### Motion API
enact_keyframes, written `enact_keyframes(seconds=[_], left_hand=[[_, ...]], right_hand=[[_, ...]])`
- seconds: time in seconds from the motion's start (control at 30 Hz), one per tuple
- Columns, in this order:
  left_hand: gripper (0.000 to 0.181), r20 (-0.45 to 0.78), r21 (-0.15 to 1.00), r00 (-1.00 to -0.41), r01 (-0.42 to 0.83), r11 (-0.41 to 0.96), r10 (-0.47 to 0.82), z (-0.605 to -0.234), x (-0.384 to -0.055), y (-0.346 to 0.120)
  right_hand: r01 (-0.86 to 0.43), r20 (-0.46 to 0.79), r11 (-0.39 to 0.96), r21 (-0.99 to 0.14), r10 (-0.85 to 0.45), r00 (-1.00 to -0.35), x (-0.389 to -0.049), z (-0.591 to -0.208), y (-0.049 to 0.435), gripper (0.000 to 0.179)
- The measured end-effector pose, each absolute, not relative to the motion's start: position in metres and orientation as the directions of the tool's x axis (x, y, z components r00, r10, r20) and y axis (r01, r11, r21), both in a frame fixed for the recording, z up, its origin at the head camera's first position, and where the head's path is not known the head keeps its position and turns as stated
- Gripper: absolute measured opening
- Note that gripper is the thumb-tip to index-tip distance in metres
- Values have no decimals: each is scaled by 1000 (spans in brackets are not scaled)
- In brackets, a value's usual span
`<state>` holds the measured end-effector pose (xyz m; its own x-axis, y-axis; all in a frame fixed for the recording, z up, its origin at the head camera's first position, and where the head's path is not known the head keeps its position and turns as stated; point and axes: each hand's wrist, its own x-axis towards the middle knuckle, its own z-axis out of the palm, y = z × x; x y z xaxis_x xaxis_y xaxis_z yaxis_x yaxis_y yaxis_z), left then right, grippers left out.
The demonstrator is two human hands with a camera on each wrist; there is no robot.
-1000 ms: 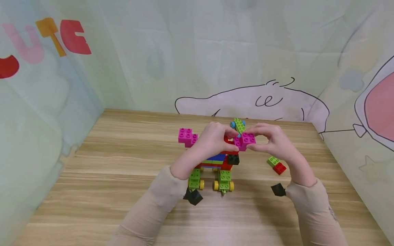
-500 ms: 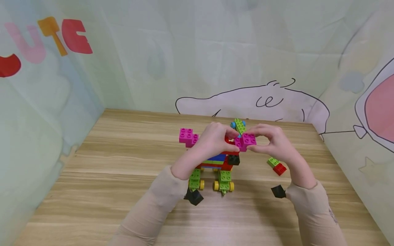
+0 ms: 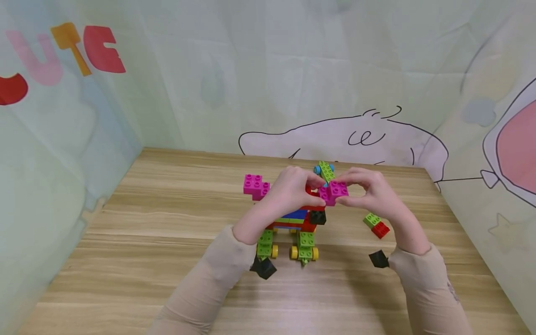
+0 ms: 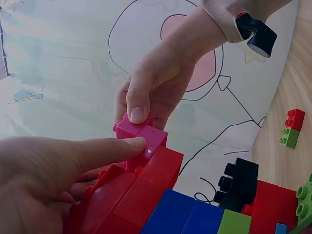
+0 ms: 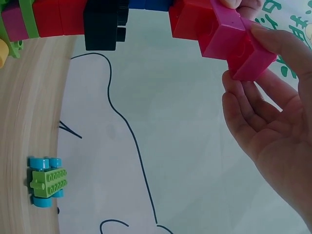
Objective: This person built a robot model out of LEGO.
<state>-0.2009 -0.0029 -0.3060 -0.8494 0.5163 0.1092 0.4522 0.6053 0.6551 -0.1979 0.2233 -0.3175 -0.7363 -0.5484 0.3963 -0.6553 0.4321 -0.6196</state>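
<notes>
A brick model stands upright on the table, with stacked red, blue and green bricks [image 3: 295,215] above green legs on yellow wheels. My left hand [image 3: 289,188] pinches a pink brick [image 4: 153,139] on the model's red top at the right, thumb on its near face. With thumb and fingers, my right hand [image 3: 374,195] pinches the outer pink brick [image 3: 338,190], joined in a step to the inner one. Another pair of pink bricks [image 3: 253,186] juts out at the model's left, partly behind my left wrist. A black brick [image 3: 318,217] sticks out below the red top.
A green wheeled base [image 3: 325,171] with blue wheels lies behind the model. To the right, a green and red brick pair [image 3: 377,225] rests on the wooden table [image 3: 167,209]. Fabric walls with printed drawings enclose the back and sides.
</notes>
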Motion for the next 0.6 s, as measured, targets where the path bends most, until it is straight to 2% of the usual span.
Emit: enact_keyframes(seconds=[0.33,0.6], left_hand=[[43,106,648,-851,451,614,514,-306,-200,-3],[45,101,634,-847,459,622,522,-308,-200,-3]], right_hand=[[-595,342,452,-665,-523,-780,-196,-319,223,33],[-601,353,463,-652,-515,-781,-195,-320,223,34]])
